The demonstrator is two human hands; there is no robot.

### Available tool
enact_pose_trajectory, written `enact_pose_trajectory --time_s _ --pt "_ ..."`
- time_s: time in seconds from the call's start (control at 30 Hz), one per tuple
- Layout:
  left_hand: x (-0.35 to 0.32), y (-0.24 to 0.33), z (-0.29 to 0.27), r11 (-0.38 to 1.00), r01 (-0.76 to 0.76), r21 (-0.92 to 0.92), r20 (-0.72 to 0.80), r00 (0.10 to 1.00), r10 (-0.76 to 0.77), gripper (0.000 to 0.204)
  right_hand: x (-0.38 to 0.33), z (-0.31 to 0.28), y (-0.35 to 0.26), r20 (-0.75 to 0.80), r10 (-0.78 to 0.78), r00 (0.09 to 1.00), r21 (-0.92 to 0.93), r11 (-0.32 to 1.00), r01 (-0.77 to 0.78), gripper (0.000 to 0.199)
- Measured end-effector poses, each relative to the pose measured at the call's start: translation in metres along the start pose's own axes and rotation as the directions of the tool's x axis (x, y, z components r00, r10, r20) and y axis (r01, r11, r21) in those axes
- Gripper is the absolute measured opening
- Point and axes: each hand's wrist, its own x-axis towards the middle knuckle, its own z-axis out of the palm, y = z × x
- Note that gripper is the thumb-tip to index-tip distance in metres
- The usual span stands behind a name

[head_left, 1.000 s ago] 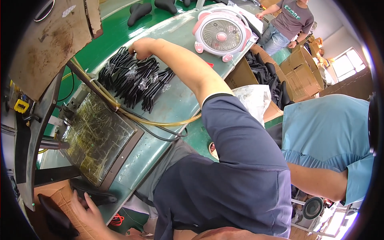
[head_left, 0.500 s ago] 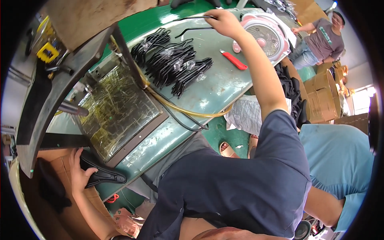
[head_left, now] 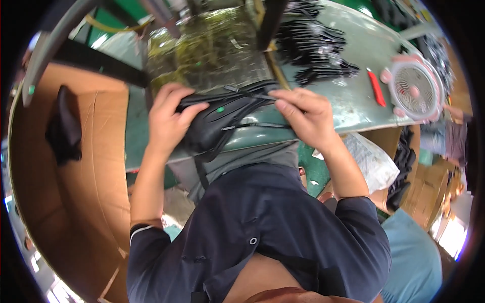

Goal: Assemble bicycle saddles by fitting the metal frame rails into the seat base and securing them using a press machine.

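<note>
At the table's front edge lies a black bicycle saddle (head_left: 204, 126), underside up, with a small green dot on it. My left hand (head_left: 167, 115) grips its left end, thumb and fingers curled over the rim. My right hand (head_left: 309, 113) pinches a bent black saddle rail (head_left: 260, 125), whose prongs reach over the saddle's narrow end. Motion blur hides whether the rail is seated in the saddle. Beyond my right hand lies a pile of similar black rails (head_left: 316, 45).
A tape-covered machine plate (head_left: 212, 50) stands just beyond the saddle, under a dark metal frame (head_left: 101, 60). An open cardboard box (head_left: 108, 136) at left holds another black saddle (head_left: 64, 126). Right are a red utility knife (head_left: 376, 88), a pink fan (head_left: 417, 91) and a person in blue (head_left: 411, 247).
My right hand has come back from the far side of the table, bringing the rail to the saddle. My left hand has moved the saddle rightward, in front of me. The view has turned.
</note>
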Motion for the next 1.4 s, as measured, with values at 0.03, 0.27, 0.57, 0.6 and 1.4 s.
enact_pose_trajectory --time_s 0.03,0.27,0.57,0.6,1.4 --pt "0.000 -0.002 0.006 1.000 0.000 0.002 -0.016 1.000 0.000 0.032 -0.001 0.015 -0.004 0.036 0.057 0.998 0.081 0.995 -0.060 0.020" --pt "-0.041 -0.027 0.032 0.964 0.083 -0.254 -0.312 0.936 -0.163 0.026 -0.010 0.064 0.002 0.141 0.047 0.989 -0.051 0.998 -0.040 0.019" --pt "-0.048 -0.029 0.046 0.900 0.145 -0.411 -0.380 0.870 -0.315 0.029 0.000 0.080 -0.002 0.160 -0.078 0.984 -0.080 0.993 0.092 0.020" --pt "-0.048 -0.029 0.047 0.909 0.139 -0.394 -0.385 0.872 -0.300 0.029 0.004 0.079 -0.002 0.182 -0.135 0.974 -0.081 0.985 0.152 0.022" --pt "-0.040 -0.031 0.030 0.988 -0.017 -0.155 -0.304 0.952 -0.032 0.024 0.064 0.083 0.010 0.327 -0.334 0.884 -0.070 0.924 0.375 0.011"
